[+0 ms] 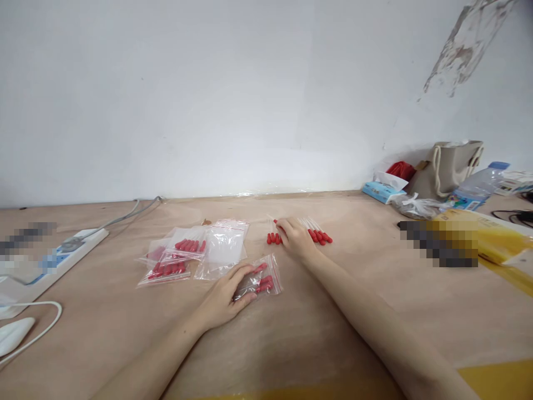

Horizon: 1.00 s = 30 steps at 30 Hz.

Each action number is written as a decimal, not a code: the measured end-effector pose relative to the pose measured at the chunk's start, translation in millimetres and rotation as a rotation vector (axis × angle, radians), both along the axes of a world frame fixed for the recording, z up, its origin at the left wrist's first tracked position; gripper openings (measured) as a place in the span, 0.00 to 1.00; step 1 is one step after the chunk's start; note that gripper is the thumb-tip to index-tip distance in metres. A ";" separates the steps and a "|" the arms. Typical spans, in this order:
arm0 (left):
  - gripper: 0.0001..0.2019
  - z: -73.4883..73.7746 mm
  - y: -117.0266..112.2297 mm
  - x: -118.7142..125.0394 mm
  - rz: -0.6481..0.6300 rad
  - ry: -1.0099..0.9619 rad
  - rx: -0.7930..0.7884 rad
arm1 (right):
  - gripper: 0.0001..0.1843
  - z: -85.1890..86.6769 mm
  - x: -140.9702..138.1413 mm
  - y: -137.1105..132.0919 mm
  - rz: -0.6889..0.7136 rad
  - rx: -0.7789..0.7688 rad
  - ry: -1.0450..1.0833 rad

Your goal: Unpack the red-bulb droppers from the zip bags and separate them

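Observation:
My left hand (231,294) curves round a small clear zip-lock bag (276,278), thumb at the near side and fingers at the far side. Inside that bag lie several red-bulbed droppers (264,284). Farther off, my right hand (293,236) is closed in a pinch at a red bulb, apparently a dropper, partly hidden by the fingers. Loose droppers with red bulbs and thin clear tubes lie on both sides of this hand: one group (273,239) at its left, another (320,236) at its right.
Filled bags of droppers (170,266) overlap at the left, beside flat clear bags (225,241). A power strip (83,250) and white mouse (15,336) are far left. At right are a tissue box (378,191), plastic bottle (478,186), cloth bag (433,172) and yellow package (483,236).

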<state>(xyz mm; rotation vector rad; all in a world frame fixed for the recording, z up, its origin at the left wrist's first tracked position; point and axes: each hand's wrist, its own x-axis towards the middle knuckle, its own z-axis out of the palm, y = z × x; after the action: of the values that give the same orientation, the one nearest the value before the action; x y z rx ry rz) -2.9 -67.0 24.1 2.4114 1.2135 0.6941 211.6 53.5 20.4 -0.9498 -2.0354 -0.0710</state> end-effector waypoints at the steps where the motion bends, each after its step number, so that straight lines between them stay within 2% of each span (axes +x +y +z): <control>1: 0.22 -0.2 0.2 0.0 -0.002 0.001 -0.001 | 0.10 -4.5 -2.9 2.8 -0.017 0.044 -0.090; 3: 0.22 -0.8 0.8 0.1 -0.010 0.001 -0.004 | 0.10 -11.7 -5.9 8.5 -0.062 0.089 -0.209; 6: 0.21 -1.5 1.4 0.1 -0.016 0.000 -0.009 | 0.10 -17.8 -8.4 13.4 -0.123 0.087 -0.250; 15: 0.22 -0.4 0.2 0.0 -0.023 -0.005 -0.028 | 0.08 -16.9 -17.6 4.4 -0.343 0.065 -0.170; 21: 0.21 -1.7 1.0 -0.2 -0.028 -0.020 -0.026 | 0.12 -10.5 -1.0 2.0 -0.460 0.129 -0.041; 25: 0.22 -2.3 1.6 -0.1 -0.028 -0.013 -0.024 | 0.13 -16.4 10.8 -1.0 -0.494 0.107 -0.101; 30: 0.22 -2.7 1.8 -1.0 -0.027 -0.002 -0.018 | 0.14 -15.5 12.9 -7.7 -0.448 0.100 -0.150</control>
<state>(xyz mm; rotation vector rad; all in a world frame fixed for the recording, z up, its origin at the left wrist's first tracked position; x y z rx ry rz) -3.9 -65.3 21.4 2.4074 1.1796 0.6751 224.5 45.8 5.0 -1.3527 -1.8945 -0.4937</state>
